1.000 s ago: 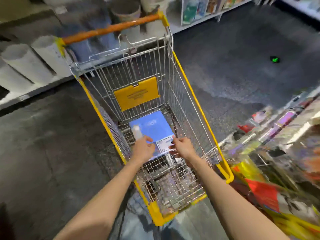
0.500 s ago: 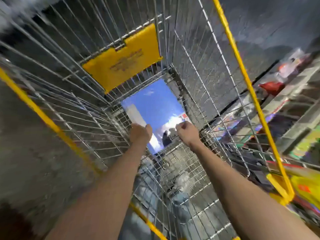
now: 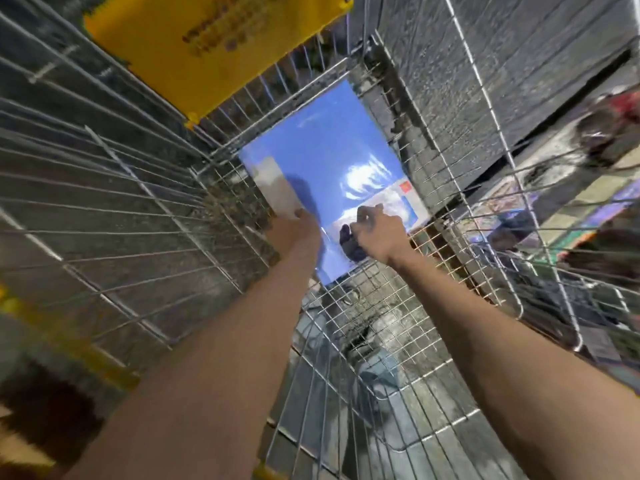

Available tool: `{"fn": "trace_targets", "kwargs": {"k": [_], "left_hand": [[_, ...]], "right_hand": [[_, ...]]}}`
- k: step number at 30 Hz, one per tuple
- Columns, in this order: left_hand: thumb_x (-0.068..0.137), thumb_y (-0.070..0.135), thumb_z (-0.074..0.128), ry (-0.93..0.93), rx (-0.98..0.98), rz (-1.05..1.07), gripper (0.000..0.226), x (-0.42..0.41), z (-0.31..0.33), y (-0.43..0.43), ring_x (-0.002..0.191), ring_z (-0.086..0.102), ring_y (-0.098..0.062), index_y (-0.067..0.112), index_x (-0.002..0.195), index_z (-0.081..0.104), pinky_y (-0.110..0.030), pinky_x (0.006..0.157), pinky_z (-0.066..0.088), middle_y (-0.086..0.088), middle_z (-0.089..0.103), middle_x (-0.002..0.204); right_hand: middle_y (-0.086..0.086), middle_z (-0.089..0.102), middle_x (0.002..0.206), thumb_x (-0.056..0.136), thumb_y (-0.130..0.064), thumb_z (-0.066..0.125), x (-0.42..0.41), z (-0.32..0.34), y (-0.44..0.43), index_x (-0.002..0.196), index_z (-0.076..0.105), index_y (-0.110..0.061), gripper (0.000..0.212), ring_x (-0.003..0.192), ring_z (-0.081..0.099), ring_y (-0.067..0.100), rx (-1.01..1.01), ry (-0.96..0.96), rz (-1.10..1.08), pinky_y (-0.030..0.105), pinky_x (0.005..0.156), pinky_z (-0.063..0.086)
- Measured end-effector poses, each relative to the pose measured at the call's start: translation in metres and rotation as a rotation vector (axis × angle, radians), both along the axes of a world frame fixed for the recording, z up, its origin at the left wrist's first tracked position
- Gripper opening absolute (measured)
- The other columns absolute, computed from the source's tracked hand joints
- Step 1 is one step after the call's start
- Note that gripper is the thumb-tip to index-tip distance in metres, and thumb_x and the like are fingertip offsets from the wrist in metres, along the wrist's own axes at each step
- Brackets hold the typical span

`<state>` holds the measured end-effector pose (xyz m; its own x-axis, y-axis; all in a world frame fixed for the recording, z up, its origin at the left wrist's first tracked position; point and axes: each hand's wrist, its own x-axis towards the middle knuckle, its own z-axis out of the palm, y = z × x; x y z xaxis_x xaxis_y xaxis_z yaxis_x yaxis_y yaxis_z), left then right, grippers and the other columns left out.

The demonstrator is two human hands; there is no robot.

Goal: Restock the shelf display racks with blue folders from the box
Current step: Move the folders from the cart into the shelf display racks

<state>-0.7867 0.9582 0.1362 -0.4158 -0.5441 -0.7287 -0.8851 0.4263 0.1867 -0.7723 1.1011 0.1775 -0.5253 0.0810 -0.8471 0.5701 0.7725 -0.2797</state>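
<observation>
A glossy blue folder pack point(image 3: 329, 161) with a white label lies flat on the wire floor at the far end of a shopping cart point(image 3: 131, 209). Both my arms reach deep into the cart. My left hand point(image 3: 294, 230) grips the folder's near left edge, its fingers hidden under the pack. My right hand point(image 3: 377, 230) has its fingers curled over the near right edge by the label. The wrap reflects light, and a dark reflection shows between my hands.
Wire cart walls close in on the left, right and far side, with a yellow plastic flap point(image 3: 214, 46) on the far wall. Colourful packaged goods on a low shelf point(image 3: 588, 209) show through the right wall. Dark floor lies beneath the mesh.
My head has dropped into the cart, so the view closes in on the folder. Both hands stay at the folder's near edge and reach further in.
</observation>
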Motion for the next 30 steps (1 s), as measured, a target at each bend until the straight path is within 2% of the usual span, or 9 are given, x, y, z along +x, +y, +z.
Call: {"fn": "trace_targets", "kwargs": {"k": [4, 10, 13, 17, 19, 22, 25, 27, 30], "left_hand": [[0.102, 0.039, 0.046, -0.008, 0.048, 0.039, 0.057, 0.000, -0.001, 0.001, 0.126, 0.058, -0.037, -0.008, 0.135, 0.052, -0.040, 0.102, 0.048, -0.024, 0.059, 0.135], [0.099, 0.051, 0.055, 0.051, 0.224, 0.209, 0.066, -0.006, 0.014, -0.006, 0.123, 0.059, -0.037, -0.003, 0.136, 0.054, -0.043, 0.101, 0.049, -0.020, 0.059, 0.137], [0.102, 0.042, 0.054, 0.193, 0.310, 0.137, 0.053, -0.013, 0.052, 0.007, 0.122, 0.059, -0.032, -0.002, 0.130, 0.059, -0.034, 0.094, 0.041, -0.016, 0.062, 0.130], [0.099, 0.020, 0.063, 0.392, 0.583, 0.173, 0.026, -0.023, 0.112, 0.038, 0.083, 0.064, -0.024, 0.000, 0.117, 0.062, -0.032, 0.076, 0.050, -0.006, 0.067, 0.091], [0.099, 0.013, 0.062, 0.455, 0.666, 0.170, 0.014, -0.025, 0.133, 0.051, 0.083, 0.065, -0.018, 0.008, 0.112, 0.060, -0.030, 0.079, 0.055, -0.003, 0.068, 0.092], [0.100, 0.012, 0.060, 0.533, 0.683, 0.021, 0.011, -0.023, 0.165, 0.060, 0.086, 0.066, -0.012, 0.012, 0.110, 0.055, -0.022, 0.074, 0.054, -0.004, 0.068, 0.101], [0.098, 0.011, 0.061, 0.567, 0.738, -0.034, 0.014, -0.014, 0.195, 0.063, 0.091, 0.064, -0.020, 0.013, 0.105, 0.049, -0.040, 0.075, 0.054, -0.014, 0.065, 0.105], [0.098, 0.003, 0.059, 0.572, 0.768, -0.050, 0.020, -0.011, 0.212, 0.064, 0.087, 0.064, -0.014, 0.010, 0.109, 0.045, -0.028, 0.070, 0.053, -0.007, 0.064, 0.101], [0.098, -0.001, 0.058, 0.606, 0.834, -0.095, 0.042, 0.000, 0.232, 0.066, 0.108, 0.069, -0.013, 0.010, 0.135, 0.042, -0.032, 0.087, 0.059, -0.005, 0.067, 0.125]], "right_hand": [[0.017, 0.055, 0.131, 0.077, -0.050, 0.040, -0.001, 0.000, 0.001, 0.130, 0.054, -0.017, 0.065, 0.117, 0.056, 0.038, -0.027, -0.022, -0.026, 0.042, 0.103, 0.045], [0.016, 0.063, 0.130, 0.100, -0.032, 0.053, -0.003, 0.019, 0.015, 0.136, 0.052, -0.006, 0.045, 0.118, 0.060, 0.034, -0.110, -0.009, -0.125, 0.043, 0.104, 0.045], [0.020, 0.066, 0.120, 0.098, -0.034, 0.056, -0.012, 0.047, 0.018, 0.123, 0.058, -0.001, 0.041, 0.113, 0.060, 0.035, -0.097, 0.100, -0.179, 0.039, 0.099, 0.046], [0.012, 0.063, 0.132, 0.100, -0.034, 0.054, -0.032, 0.096, 0.026, 0.133, 0.057, -0.006, 0.044, 0.110, 0.061, 0.024, -0.214, 0.211, -0.170, 0.030, 0.094, 0.044], [0.002, 0.058, 0.141, 0.100, -0.041, 0.054, -0.039, 0.115, 0.028, 0.143, 0.051, -0.018, 0.049, 0.109, 0.059, 0.012, -0.312, 0.246, -0.244, 0.029, 0.100, 0.045], [0.006, 0.051, 0.149, 0.101, -0.038, 0.054, -0.046, 0.141, 0.031, 0.149, 0.046, -0.019, 0.052, 0.127, 0.056, 0.024, -0.428, 0.324, -0.389, 0.036, 0.103, 0.044], [0.005, 0.054, 0.145, 0.101, -0.038, 0.055, -0.044, 0.170, 0.036, 0.154, 0.036, -0.021, 0.059, 0.100, 0.067, 0.011, -0.546, 0.389, -0.471, 0.028, 0.076, 0.057], [-0.010, 0.066, 0.110, 0.099, -0.035, 0.059, -0.041, 0.182, 0.039, 0.154, 0.034, -0.022, 0.061, 0.070, 0.053, -0.003, -0.582, 0.430, -0.508, 0.014, 0.055, 0.046], [-0.009, 0.072, 0.102, 0.096, -0.034, 0.065, -0.027, 0.202, 0.041, 0.153, 0.036, -0.023, 0.065, 0.071, 0.058, 0.011, -0.642, 0.468, -0.533, 0.027, 0.061, 0.051]]}}
